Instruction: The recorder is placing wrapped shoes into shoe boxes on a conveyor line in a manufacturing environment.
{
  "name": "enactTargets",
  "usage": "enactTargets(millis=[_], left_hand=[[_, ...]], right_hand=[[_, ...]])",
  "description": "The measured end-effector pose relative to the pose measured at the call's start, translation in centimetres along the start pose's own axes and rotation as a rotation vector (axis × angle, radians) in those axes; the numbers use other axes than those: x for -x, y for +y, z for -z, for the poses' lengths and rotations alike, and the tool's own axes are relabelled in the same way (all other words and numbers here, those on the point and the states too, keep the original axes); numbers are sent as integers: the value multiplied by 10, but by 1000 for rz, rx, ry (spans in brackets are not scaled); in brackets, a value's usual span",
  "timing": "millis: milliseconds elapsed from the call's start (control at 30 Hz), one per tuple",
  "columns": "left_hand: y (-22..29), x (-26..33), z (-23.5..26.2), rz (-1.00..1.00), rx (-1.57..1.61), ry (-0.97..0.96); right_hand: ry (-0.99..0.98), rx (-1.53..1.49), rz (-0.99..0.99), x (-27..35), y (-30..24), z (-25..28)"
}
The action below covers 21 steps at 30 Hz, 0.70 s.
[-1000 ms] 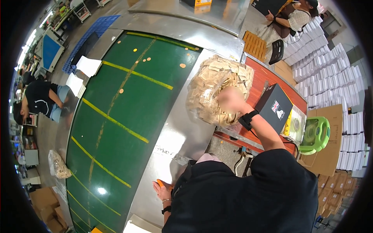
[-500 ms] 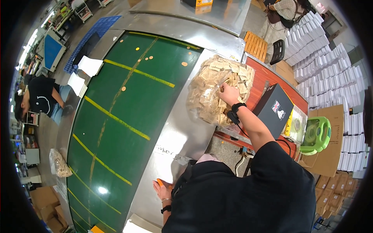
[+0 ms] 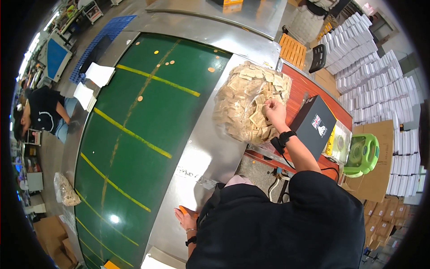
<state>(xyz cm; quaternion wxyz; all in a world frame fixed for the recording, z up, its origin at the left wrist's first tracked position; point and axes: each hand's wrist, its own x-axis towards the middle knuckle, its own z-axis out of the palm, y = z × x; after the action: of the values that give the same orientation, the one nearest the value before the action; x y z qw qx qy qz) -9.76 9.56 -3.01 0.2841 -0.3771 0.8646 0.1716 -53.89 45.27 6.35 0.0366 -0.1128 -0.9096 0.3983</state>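
My right hand [image 3: 275, 112] is over a large clear plastic bag [image 3: 226, 117] at the front of the red-brown table. Many small beige packets [image 3: 255, 74] fill the bag. The right fingers are drawn together in a pinch among the packets; what is between the fingertips is too small to make out. A black band with a cable circles that wrist. Down at the lower middle, my left hand [image 3: 187, 219] rests on the metal edge [image 3: 172, 208] beside the green conveyor belt [image 3: 130, 121], fingers spread. Something orange [image 3: 182, 210] shows at one of its fingers.
Several small round discs [image 3: 140, 98] lie on the belt. White sheets [image 3: 99, 74] and another bag of packets [image 3: 67, 190] are along its far left side, near a seated person [image 3: 47, 110]. Right of me are a black box [image 3: 315, 127] and a green case [image 3: 362, 154].
My right hand has moved a little right and toward me over the packets, still pinched. My left hand stays on the metal edge. The whole view has shifted slightly.
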Motion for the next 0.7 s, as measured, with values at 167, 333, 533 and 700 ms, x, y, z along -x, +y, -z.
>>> enactTargets(millis=[167, 333, 533, 700], left_hand=[[-19, -10, -21, 44, -17, 54], [-15, -4, -20, -7, -56, 78], [-6, -2, -7, 68, 117, 4], [-10, -2, -13, 12, 16, 40]], right_hand=[[-149, 101, -113, 7, 8, 17], [-99, 259, -30, 15, 14, 20], [85, 331, 262, 10, 4, 11], [-69, 461, 482, 19, -1, -11]])
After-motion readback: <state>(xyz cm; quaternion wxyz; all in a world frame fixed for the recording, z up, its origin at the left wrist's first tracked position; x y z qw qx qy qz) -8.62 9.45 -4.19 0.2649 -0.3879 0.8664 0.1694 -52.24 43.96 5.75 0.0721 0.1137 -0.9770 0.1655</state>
